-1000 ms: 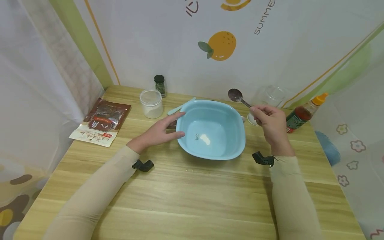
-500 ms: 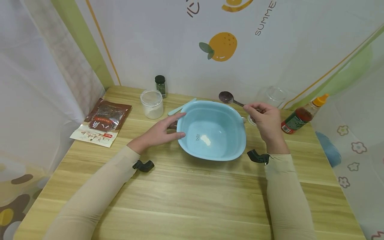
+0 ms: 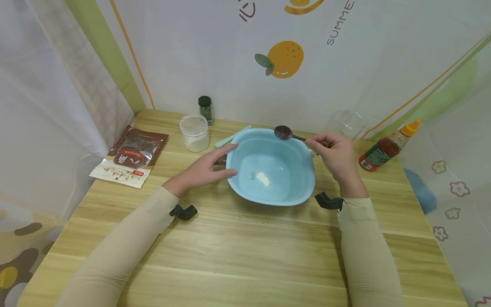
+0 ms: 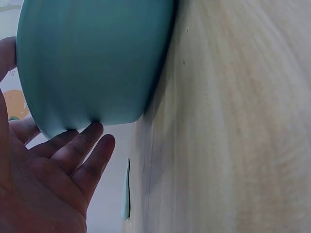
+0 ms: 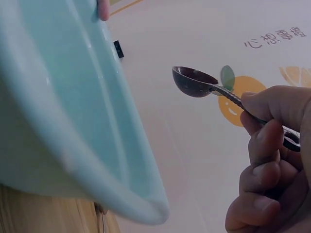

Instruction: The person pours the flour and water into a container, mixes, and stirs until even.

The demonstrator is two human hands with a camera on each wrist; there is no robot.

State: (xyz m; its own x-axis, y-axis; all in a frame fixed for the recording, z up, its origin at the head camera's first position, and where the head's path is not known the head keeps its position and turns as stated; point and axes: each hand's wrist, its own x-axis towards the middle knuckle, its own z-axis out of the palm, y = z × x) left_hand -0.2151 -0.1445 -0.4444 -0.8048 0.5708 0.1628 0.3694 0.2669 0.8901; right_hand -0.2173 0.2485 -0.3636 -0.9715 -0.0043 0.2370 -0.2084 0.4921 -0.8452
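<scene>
My left grip (image 3: 204, 169) holds the blue bowl (image 3: 285, 181) by its rim, at the middle of the head frame on the counter (image 3: 230, 264). My right grip (image 3: 337, 160) pinches the dark spoon (image 3: 284, 133) by its handle, the scoop end at the bowl's upper rim; over it or just beyond, I can't tell, nor whether it's loaded. I'd judge this step as spooning into the bowl; the next move calls for a level spoon placed over the opening.

Table (image 3: 249, 256) (wood-grained) — blue basin (image 3: 285, 194), jar (image 3: 194, 138), packet (image 3: 134, 154), bottle (image 3: 383, 150)
</scene>
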